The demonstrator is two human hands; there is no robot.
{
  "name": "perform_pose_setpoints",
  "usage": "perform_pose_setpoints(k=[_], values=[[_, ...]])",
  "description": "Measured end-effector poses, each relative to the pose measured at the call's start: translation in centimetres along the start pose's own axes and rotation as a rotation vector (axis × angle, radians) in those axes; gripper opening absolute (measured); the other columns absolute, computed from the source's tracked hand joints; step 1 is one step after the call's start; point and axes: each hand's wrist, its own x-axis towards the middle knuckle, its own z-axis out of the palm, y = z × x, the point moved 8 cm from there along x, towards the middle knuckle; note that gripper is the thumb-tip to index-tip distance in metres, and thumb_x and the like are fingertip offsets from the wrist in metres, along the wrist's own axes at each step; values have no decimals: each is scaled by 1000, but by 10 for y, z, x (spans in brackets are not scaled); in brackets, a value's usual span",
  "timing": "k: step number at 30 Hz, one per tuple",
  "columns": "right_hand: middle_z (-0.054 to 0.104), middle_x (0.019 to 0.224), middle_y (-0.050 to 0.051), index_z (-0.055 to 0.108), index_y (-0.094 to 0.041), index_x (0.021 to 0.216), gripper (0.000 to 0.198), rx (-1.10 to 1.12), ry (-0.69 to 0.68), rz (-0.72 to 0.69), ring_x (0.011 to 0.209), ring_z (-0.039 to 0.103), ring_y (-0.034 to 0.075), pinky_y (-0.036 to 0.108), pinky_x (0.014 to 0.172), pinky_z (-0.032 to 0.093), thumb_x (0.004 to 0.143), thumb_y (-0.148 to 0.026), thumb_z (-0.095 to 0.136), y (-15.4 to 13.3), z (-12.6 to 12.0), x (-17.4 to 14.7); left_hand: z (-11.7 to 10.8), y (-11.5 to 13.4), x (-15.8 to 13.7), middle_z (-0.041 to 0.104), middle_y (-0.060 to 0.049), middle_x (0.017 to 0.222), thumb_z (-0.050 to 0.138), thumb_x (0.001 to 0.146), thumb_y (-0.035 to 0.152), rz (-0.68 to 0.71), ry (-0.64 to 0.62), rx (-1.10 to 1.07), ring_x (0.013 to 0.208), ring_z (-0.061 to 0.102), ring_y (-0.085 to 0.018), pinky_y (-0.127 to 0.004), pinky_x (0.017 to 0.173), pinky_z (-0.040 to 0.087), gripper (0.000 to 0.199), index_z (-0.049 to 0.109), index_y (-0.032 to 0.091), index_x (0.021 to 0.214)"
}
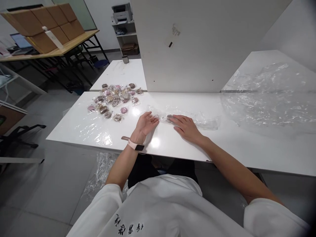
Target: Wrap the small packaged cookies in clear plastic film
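Observation:
My left hand (147,123) rests on its side on the white table, palm turned inward and fingers stretched out. Its fingertips touch or nearly touch the left end of a clear plastic wrapper (158,116). Fingers extended, my right hand (186,128) lies palm down, with its fingertips at a small dark wrapped piece (170,118); whether they press on it I cannot tell. Behind and right of that hand spreads a flat clear plastic bag (209,122). To the left is a loose pile of small wrapped round sweets (115,97), brown, tan and pink.
A white upright panel (182,49) stands along the table's (247,151) back edge. A large crumpled plastic sheet (269,98) covers the right end. A grey cup (125,59) stands on the table behind. Cardboard boxes (44,19) are on a wooden desk at far left.

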Motion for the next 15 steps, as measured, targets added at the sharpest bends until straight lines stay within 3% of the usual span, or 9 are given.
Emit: perform_pose_setpoints(k=[2,4,7,9,12,15], values=[[48,156,4,47,-32,150,47,-2,9,1,139,43,28,50,110,37,105,-35,32,2,0,1,11,3,13,72,-13,97,32,105,30,0,22,-57,102,69,-20,-44,97,57,35,63,16,113],[51,153,6,50,-29,148,46,-10,8,0,137,45,29,50,108,38,105,-36,33,3,1,5,37,10,14,71,-13,119,32,105,33,92,-37,-3,119,65,-21,-44,104,52,37,60,18,124],[66,130,13,63,-22,133,43,-42,-30,17,120,56,31,51,102,43,105,-36,34,0,4,8,85,14,1,56,-11,149,34,105,35,319,-210,359,146,44,-24,-49,120,35,41,57,21,136],[70,115,14,69,-19,121,43,-59,-26,20,110,60,31,52,98,45,104,-33,33,-7,1,2,105,9,-8,45,-11,159,31,106,32,434,-270,584,153,31,-24,-52,126,22,46,51,20,145],[70,119,13,70,-21,120,40,-77,136,55,113,59,31,50,98,46,104,-29,34,-19,-19,-32,114,1,-11,42,-12,160,27,107,30,544,-264,757,155,28,-24,-53,128,18,49,47,17,150],[72,109,14,71,-24,119,35,-212,349,292,103,62,33,53,89,48,101,-31,42,-4,-47,-89,115,-2,-7,48,-11,156,31,106,27,609,-227,828,152,34,-26,-56,126,23,46,51,19,146]])
